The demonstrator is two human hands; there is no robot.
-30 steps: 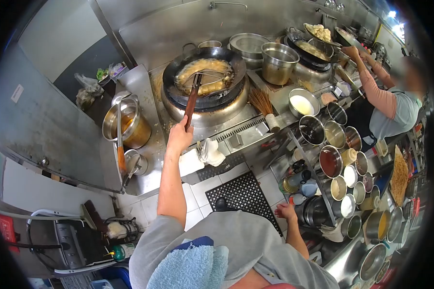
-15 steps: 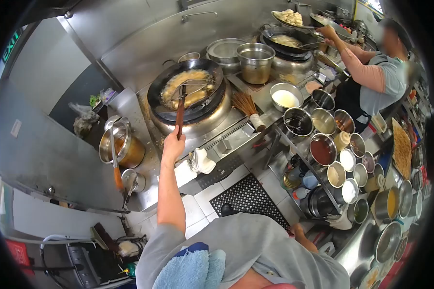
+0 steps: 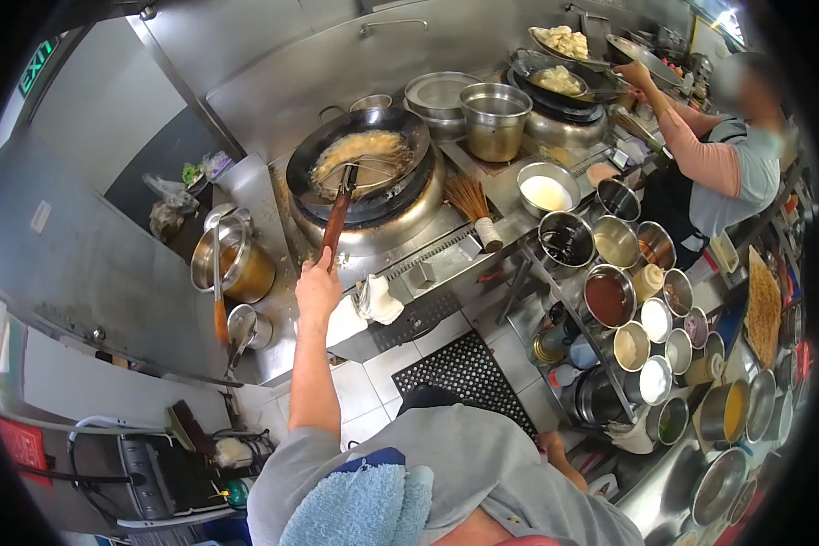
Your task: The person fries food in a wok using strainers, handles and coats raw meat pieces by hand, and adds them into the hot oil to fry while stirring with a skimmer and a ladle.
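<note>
My left hand (image 3: 318, 289) is closed around the wooden handle of a wire skimmer (image 3: 338, 218). The skimmer's wire head rests inside a large black wok (image 3: 408, 177), in bubbling oil with golden food (image 3: 359, 146). The wok sits on a round steel burner. Low beside my body hangs my right hand (image 3: 551, 446), near the lower shelf; its fingers are too small and partly hidden to read. Just below the burner, white folded cloths (image 3: 378, 300) lie at the counter edge. A bamboo wok brush (image 3: 473, 207) lies right of the burner.
A co-worker (image 3: 719, 155) tends a second wok (image 3: 601, 86) at back right. Several sauce and seasoning pots, including a red sauce pot (image 3: 610, 298), crowd the right-hand rack. A pot of brown liquid (image 3: 250, 273) with a ladle stands left. A black perforated mat (image 3: 469, 369) covers the floor.
My left hand and the skimmer handle have shifted slightly toward me, and the skimmer head has moved within the wok. The co-worker's wok now shows pale food lifted in a strainer.
</note>
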